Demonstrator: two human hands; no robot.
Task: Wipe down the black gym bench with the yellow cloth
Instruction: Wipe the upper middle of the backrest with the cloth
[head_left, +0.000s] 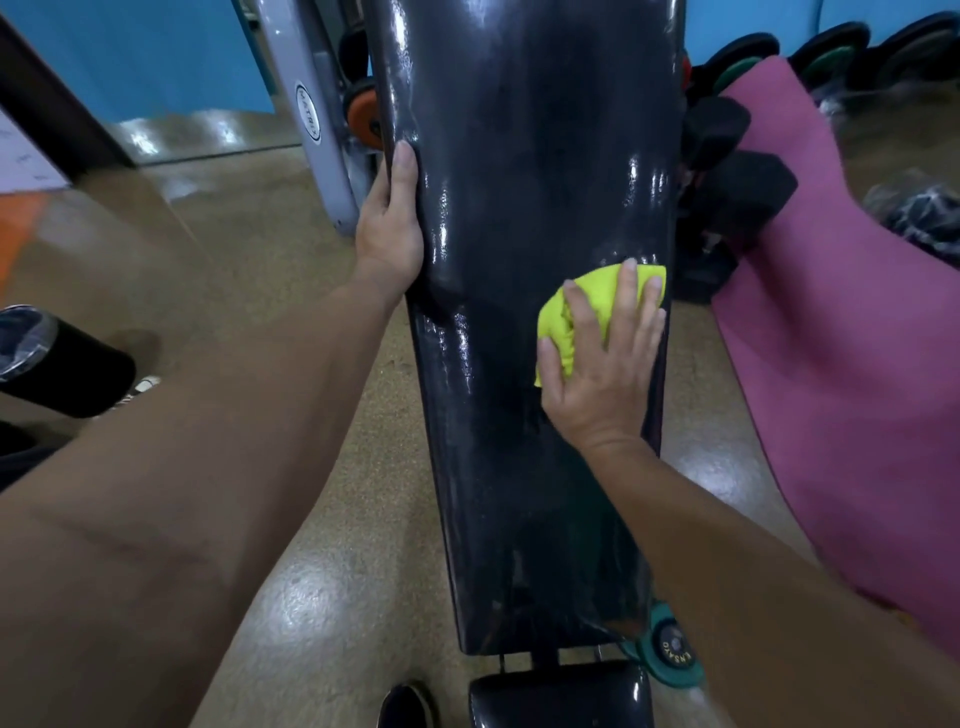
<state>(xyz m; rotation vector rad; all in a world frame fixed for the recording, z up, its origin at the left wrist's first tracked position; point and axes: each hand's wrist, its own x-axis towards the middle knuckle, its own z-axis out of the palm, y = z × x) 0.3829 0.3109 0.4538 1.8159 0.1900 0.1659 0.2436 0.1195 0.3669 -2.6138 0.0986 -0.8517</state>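
The black gym bench (519, 182) runs up the middle of the view, its long shiny pad glistening. The yellow cloth (558, 317) lies bunched on the pad's right side. My right hand (605, 358) presses flat on the cloth with spread fingers, covering most of it. My left hand (389, 223) grips the pad's left edge, thumb on top and fingers hidden behind the edge. A smaller black seat pad (561, 696) sits at the bottom.
A pink mat (852, 338) lies right of the bench, with black dumbbells (737, 182) and weight plates (831, 52) beyond it. A grey machine frame (311, 114) stands at the left rear. A black bin (57, 364) sits far left. A teal plate (670, 649) lies near the bench foot.
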